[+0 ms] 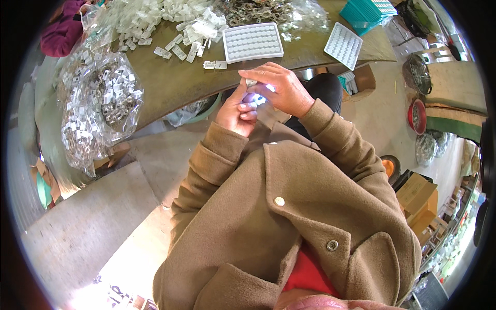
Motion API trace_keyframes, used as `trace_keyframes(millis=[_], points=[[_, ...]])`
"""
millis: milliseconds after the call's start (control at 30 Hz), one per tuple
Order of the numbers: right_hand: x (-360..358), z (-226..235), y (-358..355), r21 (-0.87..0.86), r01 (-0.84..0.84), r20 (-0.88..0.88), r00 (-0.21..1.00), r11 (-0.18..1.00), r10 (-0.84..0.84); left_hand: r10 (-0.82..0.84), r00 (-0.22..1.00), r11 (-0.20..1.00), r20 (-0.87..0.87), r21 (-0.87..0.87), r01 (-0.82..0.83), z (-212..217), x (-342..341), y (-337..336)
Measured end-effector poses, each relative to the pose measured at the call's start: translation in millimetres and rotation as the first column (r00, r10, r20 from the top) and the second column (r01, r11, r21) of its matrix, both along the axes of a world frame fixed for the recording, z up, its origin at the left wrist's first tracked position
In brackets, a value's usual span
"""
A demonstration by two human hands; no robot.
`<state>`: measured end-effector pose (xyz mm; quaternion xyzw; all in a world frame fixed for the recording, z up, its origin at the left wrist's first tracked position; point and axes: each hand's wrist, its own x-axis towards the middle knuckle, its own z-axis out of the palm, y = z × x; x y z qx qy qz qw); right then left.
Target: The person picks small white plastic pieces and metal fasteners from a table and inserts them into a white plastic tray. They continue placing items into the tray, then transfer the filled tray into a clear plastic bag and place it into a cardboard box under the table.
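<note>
Close to the table's front edge, my left hand point(236, 114) and my right hand point(289, 90) meet around a small whitish plastic piece point(251, 82). The left fingers are curled, and the left thumb and finger pinch the piece from below. My right fingers close over it from the other side. A bright bluish-white glow point(262, 94) shines between the hands; its exact source is partly hidden by the fingers. Just beyond, two small white plastic pieces point(215, 65) lie on the table point(175, 77), beside a white tray with round wells point(253, 42).
Loose white pieces point(150, 23) are heaped at the back, next to a pile of metallic parts point(253, 11). Clear bags of pieces point(114, 93) sit at the left. A second white tray point(343, 45) and stacked teal trays point(364, 18) stand right. Cardboard boxes point(416, 194) are on the floor.
</note>
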<state>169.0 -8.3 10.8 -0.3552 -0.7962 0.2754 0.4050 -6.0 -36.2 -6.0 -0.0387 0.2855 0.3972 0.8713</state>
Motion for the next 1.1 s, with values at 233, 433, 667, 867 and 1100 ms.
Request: trace_keyframes(millis=[233,433,667,867,1100], points=[[15.8,-9.2,-17.2,0.049,0.092,0.024,0.995,0.995,-0.093,-0.116,0.969,0.985,-0.218,0.099,0.140,-3.3,6.9,-2.5],[45.9,-15.9,-26.9,-0.018,0.182,0.030,0.983,0.983,-0.182,-0.176,0.920,0.949,-0.350,0.186,0.253,-14.4,15.6,-2.9],[76.2,-21.4,24.3,0.286,0.455,0.334,0.778,0.843,-0.533,-0.049,0.900,0.895,-0.434,0.381,0.232,-14.4,29.1,0.8],[75.2,-21.7,22.7,0.374,0.381,0.445,0.726,0.846,-0.524,-0.057,0.915,0.953,-0.400,0.253,0.170,-18.3,23.0,3.2],[91.4,-41.7,1.9,0.381,0.337,0.388,0.787,0.861,-0.480,-0.084,0.918,0.952,-0.388,0.242,0.189,-24.2,26.8,3.6]])
